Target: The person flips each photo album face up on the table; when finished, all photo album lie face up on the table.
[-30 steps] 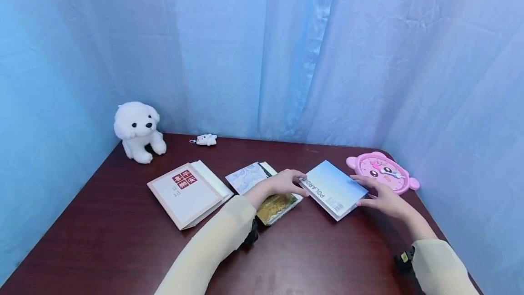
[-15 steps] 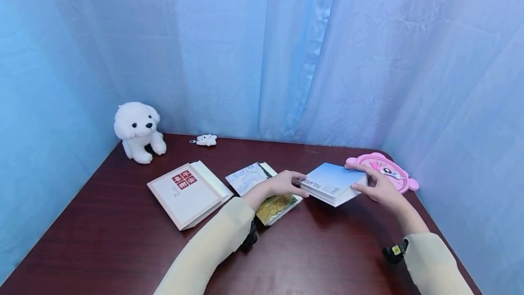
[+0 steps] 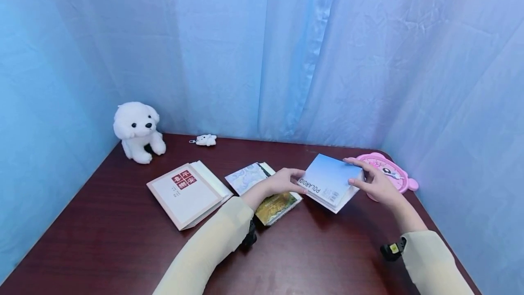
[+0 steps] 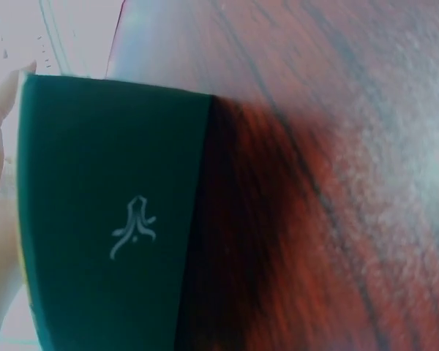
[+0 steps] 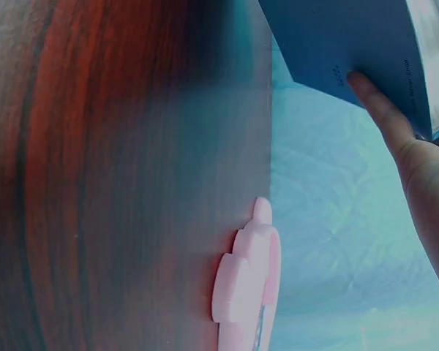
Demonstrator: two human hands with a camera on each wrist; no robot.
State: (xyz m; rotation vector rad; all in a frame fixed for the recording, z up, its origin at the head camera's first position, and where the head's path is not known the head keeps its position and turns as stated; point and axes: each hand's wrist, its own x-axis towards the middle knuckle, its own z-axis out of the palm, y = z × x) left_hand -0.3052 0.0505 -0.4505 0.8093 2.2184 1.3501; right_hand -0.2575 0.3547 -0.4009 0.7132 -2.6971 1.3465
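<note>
A blue-and-white book [image 3: 329, 179] marked POLAROID is held tilted above the table by both hands. My left hand [image 3: 280, 182] pinches its left edge between thumb and fingers, with the forearm crossing a book with a painted cover [image 3: 276, 206]. Along the right edge, my right hand [image 3: 378, 185] grips the same book. In the right wrist view, one finger [image 5: 384, 110] of that hand lies against the book's dark blue cover [image 5: 351, 51]. A dark green spine with a pale emblem [image 4: 117, 212] hides much of the left hand in the left wrist view.
A white book with red square characters [image 3: 184, 195] lies at left. Behind it sit a white plush dog [image 3: 139, 131] and a small white keychain toy [image 3: 206, 140]. The pink clock [image 3: 389, 172] is partly behind the right hand. Curtains [image 3: 229, 58] border the dark table [image 3: 123, 249].
The right side of the blue book has been lifted off the table, and the book has tilted. My right hand has moved slightly up and left with it; the left hand has barely moved.
</note>
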